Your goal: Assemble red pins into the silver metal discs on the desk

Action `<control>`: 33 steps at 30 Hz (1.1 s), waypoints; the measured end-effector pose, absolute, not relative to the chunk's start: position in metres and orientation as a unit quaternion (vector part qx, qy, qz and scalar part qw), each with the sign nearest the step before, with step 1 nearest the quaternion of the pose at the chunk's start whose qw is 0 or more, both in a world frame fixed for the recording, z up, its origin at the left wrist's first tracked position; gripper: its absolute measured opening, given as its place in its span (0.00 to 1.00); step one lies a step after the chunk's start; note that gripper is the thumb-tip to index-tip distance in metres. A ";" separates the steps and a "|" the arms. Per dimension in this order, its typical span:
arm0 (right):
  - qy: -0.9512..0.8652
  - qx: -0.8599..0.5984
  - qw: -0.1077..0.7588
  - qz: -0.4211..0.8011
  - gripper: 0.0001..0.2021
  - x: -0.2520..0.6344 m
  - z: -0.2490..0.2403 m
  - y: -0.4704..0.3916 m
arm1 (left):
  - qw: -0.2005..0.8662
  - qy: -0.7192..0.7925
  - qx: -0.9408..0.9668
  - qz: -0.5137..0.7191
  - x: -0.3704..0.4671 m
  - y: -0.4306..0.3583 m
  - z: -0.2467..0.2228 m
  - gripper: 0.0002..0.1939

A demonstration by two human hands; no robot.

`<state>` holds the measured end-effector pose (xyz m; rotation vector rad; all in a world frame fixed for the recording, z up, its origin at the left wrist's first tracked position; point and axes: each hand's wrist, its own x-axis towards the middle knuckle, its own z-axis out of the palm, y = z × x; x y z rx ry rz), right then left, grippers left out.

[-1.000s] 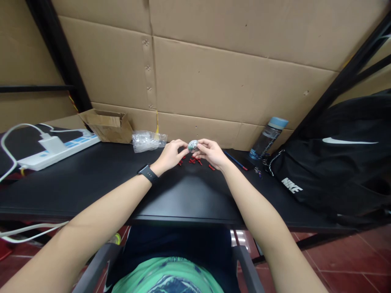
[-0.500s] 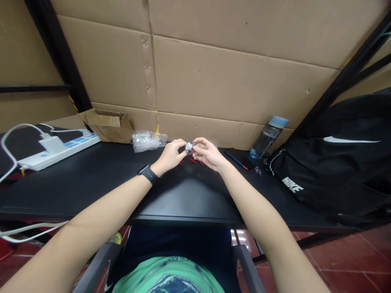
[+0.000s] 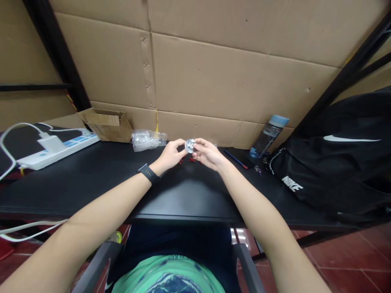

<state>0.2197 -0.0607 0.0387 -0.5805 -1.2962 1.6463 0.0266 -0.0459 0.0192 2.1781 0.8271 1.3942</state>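
Round silvery piece (image 3: 190,146) held between both hands above the worktop's (image 3: 189,195) far edge.
Left hand (image 3: 171,154): fingers pinching the piece's left rim. Right hand (image 3: 208,154): fingers pinching its right side. Small red pieces (image 3: 192,160) lie on the worktop just below the hands. Clear plastic bag (image 3: 146,140) at far edge, left of the left hand; blue pencil-like stick (image 3: 236,158) and upright bottle (image 3: 267,137) to the right.
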 end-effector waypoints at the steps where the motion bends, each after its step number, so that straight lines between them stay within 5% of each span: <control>1: -0.526 -0.234 0.463 0.673 0.14 0.220 0.039 -0.061 | 0.237 0.297 0.774 0.505 0.027 -0.045 0.018 0.13; 8: -0.516 -0.222 0.446 0.697 0.14 0.219 0.037 -0.061 | 0.330 0.276 0.738 0.519 0.030 -0.045 0.017 0.16; 33: -0.508 -0.223 0.443 0.704 0.14 0.216 0.035 -0.062 | 0.341 0.272 0.730 0.526 0.030 -0.050 0.021 0.14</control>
